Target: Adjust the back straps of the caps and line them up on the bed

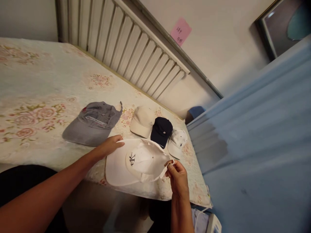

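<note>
A white baseball cap [141, 161] with a dark letter mark is held near the bed's front edge, its inside partly facing me. My left hand [112, 145] grips the far edge of its brim, thumb on top. At the cap's back, my right hand [177, 171] pinches the adjusting strap. Beyond my left hand a grey baseball cap [94, 121] lies on the bed. Past the white cap sit a beige cap [141, 119], a navy cap [161, 131] and a smaller white cap [178, 140], side by side.
A floral sheet [48, 87] covers the bed, with a metal railing [136, 42] along its far side. A blue curtain [255, 139] hangs at the right. A pink note [181, 31] is stuck on the wall. A white device [214, 224] with a cable stands at lower right.
</note>
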Motion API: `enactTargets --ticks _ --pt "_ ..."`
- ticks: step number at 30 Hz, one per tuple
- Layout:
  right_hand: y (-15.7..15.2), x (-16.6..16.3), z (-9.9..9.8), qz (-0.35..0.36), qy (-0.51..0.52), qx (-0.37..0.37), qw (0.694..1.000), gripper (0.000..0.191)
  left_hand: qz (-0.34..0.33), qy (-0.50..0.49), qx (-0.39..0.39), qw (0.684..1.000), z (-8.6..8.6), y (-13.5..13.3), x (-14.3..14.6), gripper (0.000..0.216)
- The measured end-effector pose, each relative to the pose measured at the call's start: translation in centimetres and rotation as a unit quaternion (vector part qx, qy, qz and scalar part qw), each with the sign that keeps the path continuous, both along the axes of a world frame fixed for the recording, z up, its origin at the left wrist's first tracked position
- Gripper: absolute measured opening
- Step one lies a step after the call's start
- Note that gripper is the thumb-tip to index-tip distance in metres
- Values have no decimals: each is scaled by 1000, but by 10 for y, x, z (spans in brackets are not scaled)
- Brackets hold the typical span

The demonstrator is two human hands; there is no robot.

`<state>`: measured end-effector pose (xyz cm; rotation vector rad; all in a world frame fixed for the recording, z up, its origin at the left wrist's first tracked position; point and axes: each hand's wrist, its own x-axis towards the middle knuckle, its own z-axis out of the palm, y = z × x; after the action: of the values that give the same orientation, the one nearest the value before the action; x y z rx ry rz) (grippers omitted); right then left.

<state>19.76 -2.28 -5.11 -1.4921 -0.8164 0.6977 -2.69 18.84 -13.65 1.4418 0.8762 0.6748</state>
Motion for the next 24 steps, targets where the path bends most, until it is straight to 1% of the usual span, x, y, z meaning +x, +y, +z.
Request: enactTargets --ticks 4,10,13,16,18,21,23,24 --pt "0 2 -2 -26 4 4 1000 20 -3 13 -5 1000 0 -1 1 17" --pt "2 0 -1 -28 24 7 999 22 -9 23 -8 1000 -2 -3 1 19" --pt "5 -1 3 -31 34 25 999 25 -9 16 -5 1000 -6 -4 2 19" --pt "9 -2 4 -48 29 45 997 31 -8 -6 -29 1000 -8 -5 2 20" --pt "9 -3 3 -82 15 65 994 37 -8 -26 -60 998 -7 -6 2 21" --pt "7 -4 -5 -188 2 103 977 39 1 -65 -107 992 -2 -8 1 22" --pt "3 -8 -15 -251 14 101 963 36 16 -90 -131 987 1 -9 0 24" --pt "1 -12 -21 -258 27 87 962 35 23 -101 -139 985 2 -10 0 25"
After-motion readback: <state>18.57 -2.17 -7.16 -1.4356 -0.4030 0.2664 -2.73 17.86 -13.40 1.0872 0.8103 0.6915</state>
